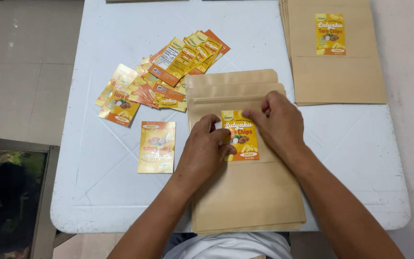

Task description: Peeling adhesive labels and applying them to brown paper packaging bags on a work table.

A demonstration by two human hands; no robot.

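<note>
Both hands press flat, fingers open, on a yellow-orange sticker (240, 135) w/ nothing grasped. The sticker lies on the top kraft pouch (245, 192) of a stack, right under the fingertips. L hand (206, 149) covers its left edge, R hand (275, 123) touches its top right corner. Left of L hand lies a single label (156, 147); further beyond, a loose pile of labels (164, 76). Far beyond R hand sits a second pouch stack (336, 72) on the white table (97, 192).

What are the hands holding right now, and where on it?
Both hands press a yellow-orange sticker onto the top kraft pouch: left hand on its left edge, right hand fingers on its upper right corner. Nothing is lifted.
</note>
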